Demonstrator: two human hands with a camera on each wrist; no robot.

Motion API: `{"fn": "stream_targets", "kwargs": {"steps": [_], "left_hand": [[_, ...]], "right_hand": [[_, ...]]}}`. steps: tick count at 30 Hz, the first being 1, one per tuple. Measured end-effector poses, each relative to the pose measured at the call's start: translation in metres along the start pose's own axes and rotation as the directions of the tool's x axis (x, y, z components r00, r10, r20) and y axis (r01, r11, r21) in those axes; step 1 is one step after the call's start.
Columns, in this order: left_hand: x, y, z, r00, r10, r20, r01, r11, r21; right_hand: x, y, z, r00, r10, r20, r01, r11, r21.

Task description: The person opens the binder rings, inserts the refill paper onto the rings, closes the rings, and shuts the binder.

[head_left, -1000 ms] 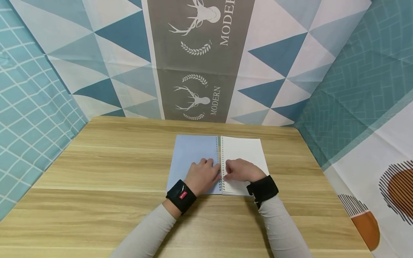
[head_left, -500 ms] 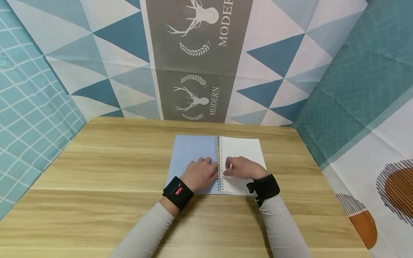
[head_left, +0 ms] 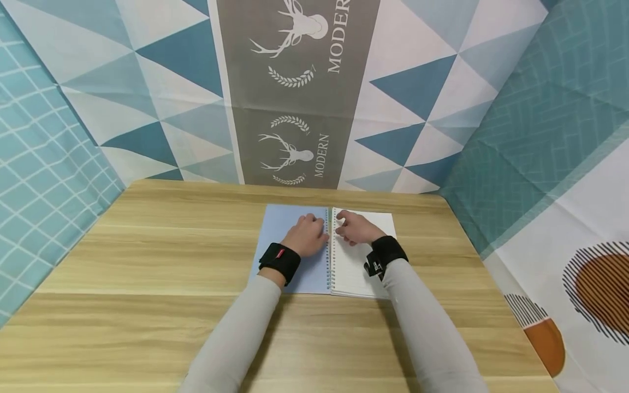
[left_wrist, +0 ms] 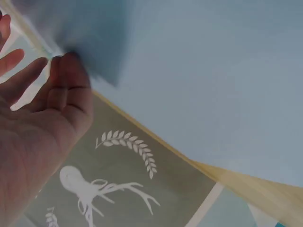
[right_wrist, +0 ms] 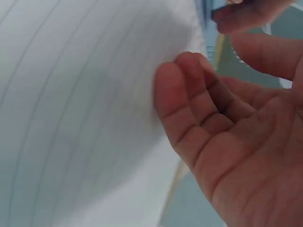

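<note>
A ring-bound notebook lies open on the table, its pale blue sheet on the left and white lined pages on the right. Between them runs the binding with its rows of holes. My left hand is over the upper blue sheet, fingers loosely bent beside the binding. Across from it my right hand hovers over the lined page, fingertips close to the holes. In the right wrist view, the right fingers are bent with nothing between them and thumb.
The notebook sits towards the back of a wood-grain table. Behind the table hangs a patterned cloth with deer heads and triangles. More cloth closes off the left and right sides.
Both hands have moved up along the binding, away from its near end, where the right fingers were curled close to the holes. The right fingers have spread. The notebook stays in place.
</note>
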State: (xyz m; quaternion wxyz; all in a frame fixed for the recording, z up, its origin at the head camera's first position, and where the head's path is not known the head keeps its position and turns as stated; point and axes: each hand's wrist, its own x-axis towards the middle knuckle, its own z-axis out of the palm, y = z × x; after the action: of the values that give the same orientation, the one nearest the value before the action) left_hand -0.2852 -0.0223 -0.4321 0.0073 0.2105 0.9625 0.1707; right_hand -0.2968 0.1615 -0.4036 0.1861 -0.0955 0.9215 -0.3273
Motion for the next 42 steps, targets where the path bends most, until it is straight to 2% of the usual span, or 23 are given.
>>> {"fn": "stream_targets", "kwargs": {"steps": [4,8,13,21,33,42], "left_hand": [[0.009,0.001,0.003,1.0,-0.021,0.004,0.021,1.0,-0.015],[0.011,0.003,0.003,0.997,-0.064,0.05,0.066,0.997,-0.036],[0.012,0.004,0.001,0.99,-0.101,0.102,0.107,0.992,-0.06],[0.012,0.002,-0.002,0.981,-0.096,0.166,0.115,0.988,-0.104],[0.007,0.007,-0.008,0.974,-0.106,0.202,0.125,0.989,-0.079],[0.009,0.001,-0.006,0.965,-0.094,0.247,0.124,0.986,-0.111]], "right_hand": [[0.008,0.003,0.004,1.0,0.015,-0.024,-0.015,1.0,0.013],[0.013,0.006,0.008,0.999,0.015,-0.042,-0.015,1.0,-0.007],[0.016,0.009,0.007,0.999,0.032,-0.039,-0.03,0.999,0.045],[0.014,0.01,0.004,0.998,0.064,-0.027,-0.061,0.994,0.091],[0.015,0.008,0.004,0.993,0.119,0.017,-0.119,0.964,0.237],[0.013,0.007,0.004,0.995,0.086,0.049,-0.097,0.945,0.311]]}}
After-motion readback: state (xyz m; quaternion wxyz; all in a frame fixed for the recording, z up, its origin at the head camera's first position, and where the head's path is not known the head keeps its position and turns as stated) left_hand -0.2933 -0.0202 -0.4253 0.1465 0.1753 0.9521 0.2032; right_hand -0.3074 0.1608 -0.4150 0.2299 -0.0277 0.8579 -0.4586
